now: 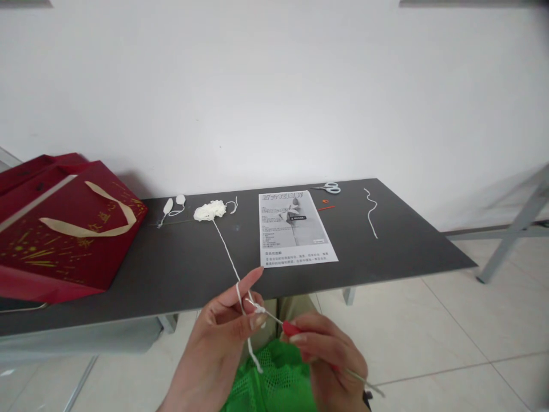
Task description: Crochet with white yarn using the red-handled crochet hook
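Observation:
My left hand (223, 332) pinches a strand of white yarn (227, 252) between thumb and fingers, index finger stretched up with the yarn looped over it. The strand runs up to a small bundle of white yarn (209, 211) on the dark table (386, 252). My right hand (330, 355) is closed round a red-handled crochet hook (294, 328), whose metal tip meets the yarn at my left fingers. A short tail of yarn hangs below my left hand. Both hands hover in front of the table's near edge, above a green mesh bag (278, 377) in my lap.
A printed instruction sheet (295, 229) lies mid-table. White-handled scissors (329, 187), small red bits (326, 206) and a loose white strand (371, 212) lie at the back right. Two small white crocheted pieces (171, 205) lie left of the bundle. A red gift bag (64, 229) covers the left end.

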`<move>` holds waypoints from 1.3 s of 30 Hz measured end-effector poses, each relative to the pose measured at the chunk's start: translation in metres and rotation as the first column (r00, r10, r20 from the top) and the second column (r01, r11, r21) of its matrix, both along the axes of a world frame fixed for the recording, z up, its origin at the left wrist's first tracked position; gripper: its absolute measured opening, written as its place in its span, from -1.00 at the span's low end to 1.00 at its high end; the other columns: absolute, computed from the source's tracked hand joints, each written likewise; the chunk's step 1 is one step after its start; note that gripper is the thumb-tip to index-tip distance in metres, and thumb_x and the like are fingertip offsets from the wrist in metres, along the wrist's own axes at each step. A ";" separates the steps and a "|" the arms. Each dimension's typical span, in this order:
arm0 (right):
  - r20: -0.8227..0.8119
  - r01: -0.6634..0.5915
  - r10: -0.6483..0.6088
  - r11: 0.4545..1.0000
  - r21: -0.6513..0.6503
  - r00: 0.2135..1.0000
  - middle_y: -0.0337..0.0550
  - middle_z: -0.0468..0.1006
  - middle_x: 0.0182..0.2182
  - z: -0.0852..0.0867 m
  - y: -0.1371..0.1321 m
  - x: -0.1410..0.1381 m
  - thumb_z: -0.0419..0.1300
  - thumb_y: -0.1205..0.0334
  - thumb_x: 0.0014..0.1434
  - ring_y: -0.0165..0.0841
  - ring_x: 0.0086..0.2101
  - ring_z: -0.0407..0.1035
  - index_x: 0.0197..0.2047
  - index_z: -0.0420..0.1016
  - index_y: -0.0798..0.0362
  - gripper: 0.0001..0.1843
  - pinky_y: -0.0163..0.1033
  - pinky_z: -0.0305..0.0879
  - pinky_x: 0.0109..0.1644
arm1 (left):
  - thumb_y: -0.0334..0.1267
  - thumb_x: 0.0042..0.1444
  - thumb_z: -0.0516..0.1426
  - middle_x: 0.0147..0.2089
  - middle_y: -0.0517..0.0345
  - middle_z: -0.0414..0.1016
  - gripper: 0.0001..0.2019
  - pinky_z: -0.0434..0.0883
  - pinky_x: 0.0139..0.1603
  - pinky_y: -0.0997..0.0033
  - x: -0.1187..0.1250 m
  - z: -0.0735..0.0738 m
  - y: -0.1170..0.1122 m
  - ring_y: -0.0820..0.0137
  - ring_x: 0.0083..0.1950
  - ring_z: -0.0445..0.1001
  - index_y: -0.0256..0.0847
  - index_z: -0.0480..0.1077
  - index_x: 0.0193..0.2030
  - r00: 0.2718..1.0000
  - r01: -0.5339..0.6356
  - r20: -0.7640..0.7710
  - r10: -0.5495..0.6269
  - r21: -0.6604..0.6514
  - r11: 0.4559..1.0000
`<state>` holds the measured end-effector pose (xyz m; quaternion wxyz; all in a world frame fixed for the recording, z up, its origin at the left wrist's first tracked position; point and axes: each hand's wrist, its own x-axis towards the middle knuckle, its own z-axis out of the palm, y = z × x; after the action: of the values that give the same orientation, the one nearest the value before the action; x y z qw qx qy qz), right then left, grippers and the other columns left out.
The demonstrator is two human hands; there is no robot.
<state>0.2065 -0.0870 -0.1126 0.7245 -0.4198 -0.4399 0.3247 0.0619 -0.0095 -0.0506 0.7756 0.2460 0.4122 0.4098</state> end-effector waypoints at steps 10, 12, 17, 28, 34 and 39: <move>-0.193 -0.093 0.095 0.995 0.020 0.977 -0.13 0.66 -0.34 0.011 -0.007 0.008 0.31 0.15 0.21 -0.31 -0.45 0.56 -0.20 0.71 -0.14 -0.87 -0.24 0.51 -0.40 | -0.40 -0.29 0.48 -0.45 0.24 0.44 -0.50 0.31 -0.39 0.58 -0.009 0.013 0.003 0.50 -0.39 0.37 -0.13 0.65 -0.09 0.977 0.164 -0.146 -0.156 0.045 0.985; -0.233 -0.100 0.103 0.995 0.025 0.967 -0.14 0.66 -0.33 0.012 -0.008 0.010 0.31 0.18 0.21 -0.33 -0.45 0.57 -0.20 0.70 -0.13 -0.88 -0.26 0.51 -0.41 | -0.38 -0.29 0.48 -0.45 0.23 0.44 -0.49 0.30 -0.43 0.56 -0.011 0.016 0.002 0.47 -0.38 0.37 -0.11 0.65 -0.09 0.975 0.158 -0.164 -0.148 0.053 0.986; -0.215 -0.114 0.121 0.992 0.046 0.969 -0.14 0.66 -0.33 0.013 -0.010 0.011 0.31 0.18 0.21 -0.32 -0.44 0.58 -0.19 0.70 -0.13 -0.87 -0.28 0.52 -0.42 | -0.40 -0.28 0.48 -0.44 0.25 0.43 -0.52 0.35 -0.34 0.56 -0.014 0.022 0.002 0.48 -0.37 0.37 -0.07 0.66 -0.11 0.969 0.179 -0.181 -0.168 0.048 0.983; 0.102 -0.184 0.181 0.983 0.019 0.978 -0.13 0.67 -0.35 0.036 -0.013 0.034 0.28 0.24 0.24 -0.40 -0.53 0.50 -0.16 0.69 -0.13 -0.84 -0.37 0.42 -0.55 | -0.40 -0.25 0.47 -0.38 0.31 0.44 -0.48 0.41 -0.42 0.48 -0.026 0.022 0.006 0.51 -0.46 0.44 -0.01 0.63 -0.06 0.938 0.327 -0.123 -0.325 -0.006 0.945; 0.356 -0.308 0.258 0.947 0.092 0.898 -0.02 0.67 -0.32 0.056 -0.011 0.052 0.21 0.27 0.29 -0.29 -0.41 0.55 -0.04 0.66 -0.02 -0.76 -0.33 0.53 -0.42 | -0.44 -0.29 0.48 -0.41 0.30 0.47 -0.47 0.40 -0.42 0.52 -0.028 0.026 0.007 0.54 -0.48 0.43 -0.04 0.64 -0.08 0.919 0.370 -0.130 -0.371 -0.034 0.928; 0.510 -0.358 0.259 0.928 0.104 0.820 0.01 0.70 -0.37 0.075 -0.005 0.059 0.19 0.26 0.31 -0.25 -0.40 0.58 -0.01 0.64 0.02 -0.75 -0.25 0.58 -0.29 | -0.50 -0.36 0.48 -0.44 0.30 0.49 -0.47 0.39 -0.46 0.56 -0.027 0.031 0.007 0.54 -0.50 0.44 -0.11 0.66 -0.14 0.919 0.355 -0.142 -0.368 -0.114 0.928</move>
<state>0.2659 -0.0916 -0.0374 0.5651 -0.3377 -0.7000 0.2768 0.0353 -0.0022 -0.0200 0.8119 0.3166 0.4382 0.2202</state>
